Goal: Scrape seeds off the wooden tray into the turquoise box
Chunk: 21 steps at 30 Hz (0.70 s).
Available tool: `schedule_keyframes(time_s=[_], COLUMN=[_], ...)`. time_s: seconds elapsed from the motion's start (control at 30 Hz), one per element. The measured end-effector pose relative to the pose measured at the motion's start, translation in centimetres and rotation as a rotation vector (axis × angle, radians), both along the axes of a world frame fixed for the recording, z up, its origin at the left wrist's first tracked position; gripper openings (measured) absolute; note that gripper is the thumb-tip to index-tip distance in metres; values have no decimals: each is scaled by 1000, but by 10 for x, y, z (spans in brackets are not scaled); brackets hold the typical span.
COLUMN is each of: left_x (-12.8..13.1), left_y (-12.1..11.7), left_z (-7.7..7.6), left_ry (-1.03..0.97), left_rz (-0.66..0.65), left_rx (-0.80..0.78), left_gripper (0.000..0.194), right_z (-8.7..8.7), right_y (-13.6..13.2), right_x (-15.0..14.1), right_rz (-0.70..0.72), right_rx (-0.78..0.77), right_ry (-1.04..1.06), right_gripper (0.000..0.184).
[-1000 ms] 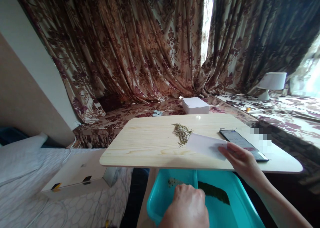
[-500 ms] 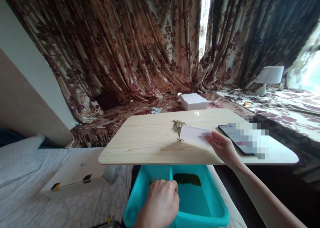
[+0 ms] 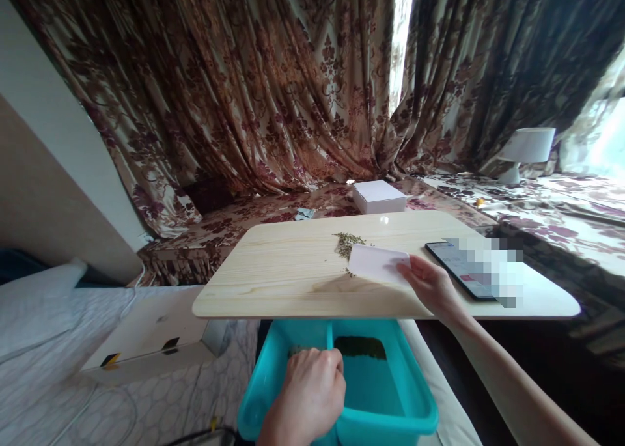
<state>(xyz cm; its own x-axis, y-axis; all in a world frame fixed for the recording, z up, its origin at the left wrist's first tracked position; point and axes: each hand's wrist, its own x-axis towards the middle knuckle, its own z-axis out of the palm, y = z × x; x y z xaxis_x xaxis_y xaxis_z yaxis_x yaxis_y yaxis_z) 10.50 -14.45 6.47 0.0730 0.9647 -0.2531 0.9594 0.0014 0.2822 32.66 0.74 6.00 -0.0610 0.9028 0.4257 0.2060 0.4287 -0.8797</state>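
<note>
My right hand (image 3: 430, 286) pinches a thin white card (image 3: 378, 264) by its right end, just above the wooden tabletop. The card's left edge meets a small pile of greenish-brown dried bits (image 3: 348, 243), and a few stray grains lie below it. Lower down, my left hand (image 3: 312, 390) is closed over the middle divider of a turquoise two-compartment bin (image 3: 424, 404); its fingertips are hidden. A dark green mass (image 3: 362, 347) lies in the right compartment. Some small bits show in the left one, partly behind my hand.
A phone (image 3: 459, 270) rests on the right of the light wooden tabletop (image 3: 263, 264). Behind the table stands a white box (image 3: 379, 196). A flat white carton (image 3: 151, 329) lies on the bed at left, and a lamp (image 3: 527, 148) stands far right.
The card has shifted slightly left, and the lower strand of bits beside it has thinned. My left hand and the bin have moved a little left together.
</note>
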Motion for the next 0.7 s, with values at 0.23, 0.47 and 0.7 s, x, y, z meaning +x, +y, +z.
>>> schedule_keyframes(time_s=[0.23, 0.47, 0.7], left_x=[-2, -5, -5], left_y=[0, -3, -4], left_z=[4, 0, -3], left_ry=[-11, -32, -34], left_rz=[10, 28, 39], left_rx=[-14, 17, 2], left_gripper=[29, 29, 29], right_z=[9, 11, 9], right_y=[-17, -29, -36], right_x=[5, 9, 11], right_rz=[1, -50, -71], right_rx=[-33, -63, -93], right_ry=[30, 53, 46], right_gripper=[44, 47, 46])
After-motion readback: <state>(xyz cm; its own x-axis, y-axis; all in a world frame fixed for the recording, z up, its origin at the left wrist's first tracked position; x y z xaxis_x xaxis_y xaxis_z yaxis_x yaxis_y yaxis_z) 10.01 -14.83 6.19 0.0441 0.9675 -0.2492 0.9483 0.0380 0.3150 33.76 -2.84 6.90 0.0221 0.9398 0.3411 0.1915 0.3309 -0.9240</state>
